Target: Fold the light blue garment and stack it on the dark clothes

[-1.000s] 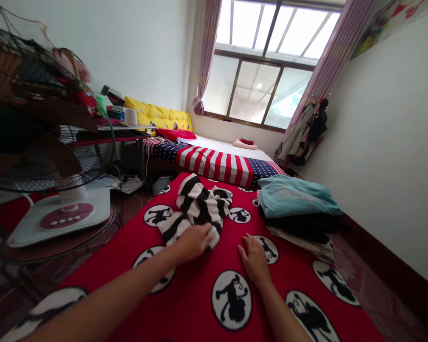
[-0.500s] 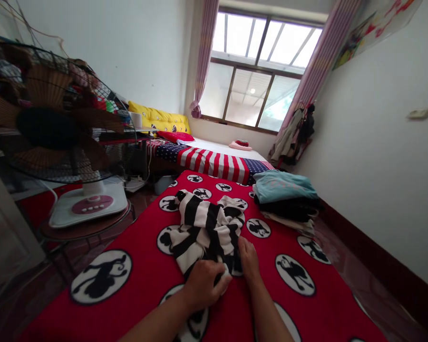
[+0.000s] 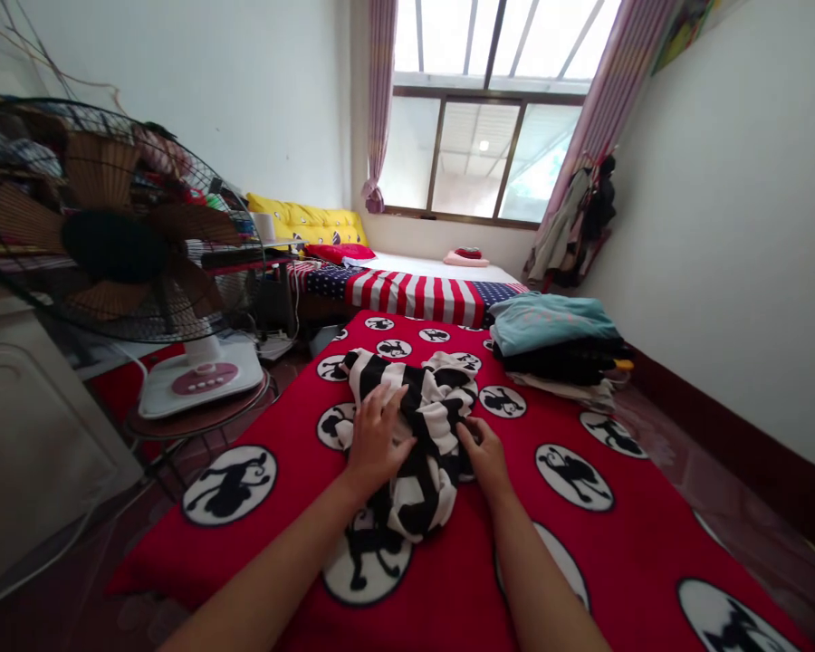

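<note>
A: Item one: striped garment (image 3: 414, 426), black and white, crumpled in the middle of the red blanket (image 3: 584, 552). Status?

B: Unfolded. We judge the folding barely begun on it: the cloth lies bunched, no clean edge showing. Item two: stack (image 3: 557, 349) of folded clothes, teal on top, at the blanket's far right corner, well apart from the garment. That part looks done.

A: Hands?

B: Left hand (image 3: 375, 437): palm down, fingers spread, pressed flat on the garment's left side, gripping nothing that we can see. Right hand (image 3: 484, 453): at the garment's right edge, fingers curled into the cloth; we take it as a loose pinch on the garment. Both forearms reach forward from the near edge.

A: Surroundings?

B: Fan (image 3: 119, 235) on a stool, left. Bed (image 3: 421, 290) with striped cover beyond the blanket.
</note>
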The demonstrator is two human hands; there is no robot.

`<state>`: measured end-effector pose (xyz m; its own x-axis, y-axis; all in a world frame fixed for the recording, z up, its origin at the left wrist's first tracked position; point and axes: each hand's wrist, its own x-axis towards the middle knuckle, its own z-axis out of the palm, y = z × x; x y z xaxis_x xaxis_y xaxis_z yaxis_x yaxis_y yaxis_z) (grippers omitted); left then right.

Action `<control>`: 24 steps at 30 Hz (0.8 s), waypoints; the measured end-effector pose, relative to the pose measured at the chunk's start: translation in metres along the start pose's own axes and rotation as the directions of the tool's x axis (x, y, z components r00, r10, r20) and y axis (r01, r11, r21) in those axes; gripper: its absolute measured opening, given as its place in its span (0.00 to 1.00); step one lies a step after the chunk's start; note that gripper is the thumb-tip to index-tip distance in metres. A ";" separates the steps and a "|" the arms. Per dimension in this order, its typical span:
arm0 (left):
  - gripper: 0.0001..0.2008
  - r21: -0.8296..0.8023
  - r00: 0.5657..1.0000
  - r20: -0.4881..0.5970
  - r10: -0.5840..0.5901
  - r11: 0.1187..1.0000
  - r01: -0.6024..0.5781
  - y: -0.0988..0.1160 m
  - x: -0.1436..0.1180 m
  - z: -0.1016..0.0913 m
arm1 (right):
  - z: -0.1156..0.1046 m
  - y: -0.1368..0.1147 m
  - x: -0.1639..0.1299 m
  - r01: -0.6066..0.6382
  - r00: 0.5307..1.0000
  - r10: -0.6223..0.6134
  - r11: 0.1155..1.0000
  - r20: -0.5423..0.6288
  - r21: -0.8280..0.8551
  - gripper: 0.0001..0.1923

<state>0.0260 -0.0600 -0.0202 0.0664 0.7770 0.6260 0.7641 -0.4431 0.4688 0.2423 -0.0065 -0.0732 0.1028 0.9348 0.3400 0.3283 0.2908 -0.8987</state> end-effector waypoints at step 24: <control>0.27 0.036 0.800 0.530 0.280 0.936 -0.351 -0.073 0.065 -0.022 | 0.011 -0.040 -0.023 0.325 0.944 -0.310 0.932 0.111 -0.162 0.10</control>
<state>-0.0399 0.0132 -0.0002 0.6075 0.7348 0.3017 0.7147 -0.6714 0.1961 0.2161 -0.0372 -0.0479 -0.1089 0.8152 0.5688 0.4913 0.5416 -0.6821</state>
